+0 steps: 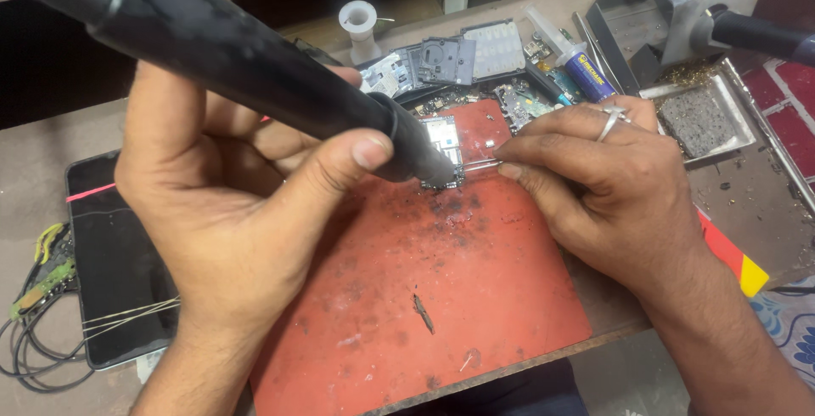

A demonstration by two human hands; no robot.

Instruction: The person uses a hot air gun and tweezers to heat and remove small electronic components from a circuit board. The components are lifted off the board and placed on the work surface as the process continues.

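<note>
two hands, left hand (225, 187) grip closed round one black hot-air wand (229, 47), right hand (607, 182) grip pinching one pair of tweezers (478, 164), one small circuit board (444, 151) on one red mat (441, 280), possibly one dark phone (115, 263) on the table (34, 153)

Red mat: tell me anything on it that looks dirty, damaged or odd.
The red mat is scorched and sooty, darkest just below the small circuit board that the left hand and right hand work on. A dark scrap lies loose near its front, with pale scuffs by the edge.
</note>
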